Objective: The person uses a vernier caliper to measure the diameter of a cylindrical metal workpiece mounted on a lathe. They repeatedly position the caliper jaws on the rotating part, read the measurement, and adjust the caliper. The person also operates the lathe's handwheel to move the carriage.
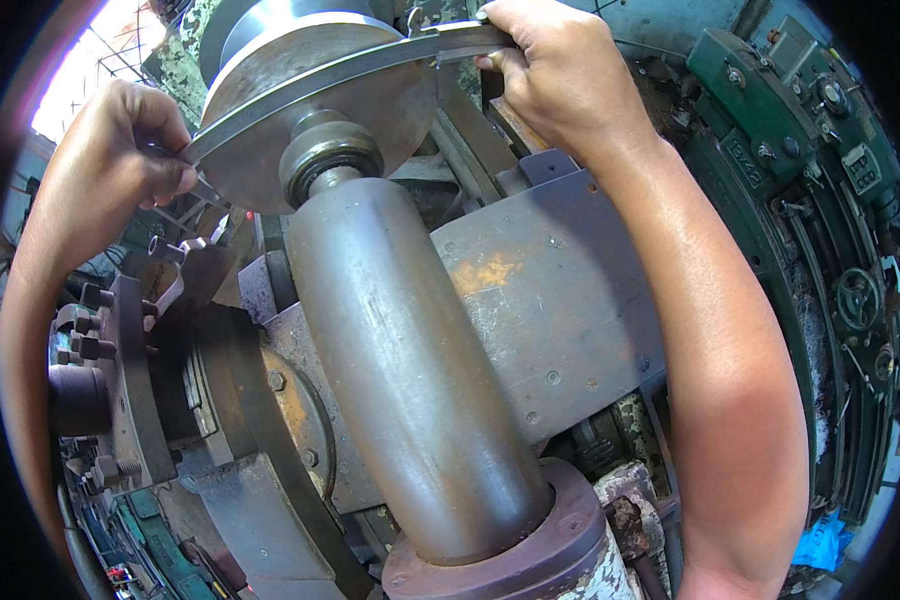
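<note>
A long steel vernier caliper (pixel 315 92) spans the face of a large round metal disc (pixel 390 115) mounted in a lathe. My left hand (pixel 120 165) is closed around the caliper's left end, by the disc's left edge. At the other end, my right hand (pixel 565 75) pinches the bar between thumb and fingers, just beyond the disc's right edge. A live center (pixel 330 155) presses against the middle of the disc. It sits in the thick tailstock quill (pixel 400 370), which runs toward me beneath my arms.
The tool post (pixel 130 385) with several clamp bolts stands at the left, close to my left forearm. A flat metal plate (pixel 560 290) lies right of the quill. The tailstock collar (pixel 500 560) is nearest me. A green machine (pixel 810 150) with knobs and handwheels stands at right.
</note>
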The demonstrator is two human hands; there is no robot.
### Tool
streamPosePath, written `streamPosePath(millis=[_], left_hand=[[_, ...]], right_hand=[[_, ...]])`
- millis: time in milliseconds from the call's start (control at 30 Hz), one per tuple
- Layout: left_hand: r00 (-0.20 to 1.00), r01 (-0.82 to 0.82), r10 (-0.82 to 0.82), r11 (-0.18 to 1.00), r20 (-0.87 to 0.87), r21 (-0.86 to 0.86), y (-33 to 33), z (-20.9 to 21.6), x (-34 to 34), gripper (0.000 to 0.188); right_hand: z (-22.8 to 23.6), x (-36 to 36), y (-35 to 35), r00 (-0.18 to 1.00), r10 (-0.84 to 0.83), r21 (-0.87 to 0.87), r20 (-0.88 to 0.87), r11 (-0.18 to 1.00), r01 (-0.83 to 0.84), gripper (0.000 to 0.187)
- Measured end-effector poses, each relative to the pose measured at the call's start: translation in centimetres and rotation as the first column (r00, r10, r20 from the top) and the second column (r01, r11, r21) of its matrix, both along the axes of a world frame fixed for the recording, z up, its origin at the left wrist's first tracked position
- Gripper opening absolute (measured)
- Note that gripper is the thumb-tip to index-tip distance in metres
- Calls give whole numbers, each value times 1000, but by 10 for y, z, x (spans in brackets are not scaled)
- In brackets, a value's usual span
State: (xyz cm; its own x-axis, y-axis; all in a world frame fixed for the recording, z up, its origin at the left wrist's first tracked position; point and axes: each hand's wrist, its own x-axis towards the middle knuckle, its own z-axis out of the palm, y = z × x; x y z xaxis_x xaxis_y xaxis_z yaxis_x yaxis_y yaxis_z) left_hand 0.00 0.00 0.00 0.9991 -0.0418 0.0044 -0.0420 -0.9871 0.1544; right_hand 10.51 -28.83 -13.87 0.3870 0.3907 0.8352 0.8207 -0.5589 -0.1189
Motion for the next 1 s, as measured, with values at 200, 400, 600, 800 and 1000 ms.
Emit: streamPosePath(millis=[200,400,600,800,1000], left_hand=[[998,9,-8,1000,61,-23,0,-1,-2,10],[1000,7,-7,1000,14,-24,3,-3,0,13],[999,23,-20,999,50,-48,11,-3,-2,12],[999,16,-13,998,38,-65,7,-3,-2,10],[1000,19,-19,999,12,-36,11,0,0,9]], right_hand=[[3,5,-3,998,46,7,30,999,-47,18],[2,7,-5,996,84,-7,11,996,-84,18],[3,8,1,997,68,-38,32,997,-67,19],[-1,10,-4,995,58,-35,81,998,-55,18],[6,4,-3,997,36,-26,68,999,-35,15]])
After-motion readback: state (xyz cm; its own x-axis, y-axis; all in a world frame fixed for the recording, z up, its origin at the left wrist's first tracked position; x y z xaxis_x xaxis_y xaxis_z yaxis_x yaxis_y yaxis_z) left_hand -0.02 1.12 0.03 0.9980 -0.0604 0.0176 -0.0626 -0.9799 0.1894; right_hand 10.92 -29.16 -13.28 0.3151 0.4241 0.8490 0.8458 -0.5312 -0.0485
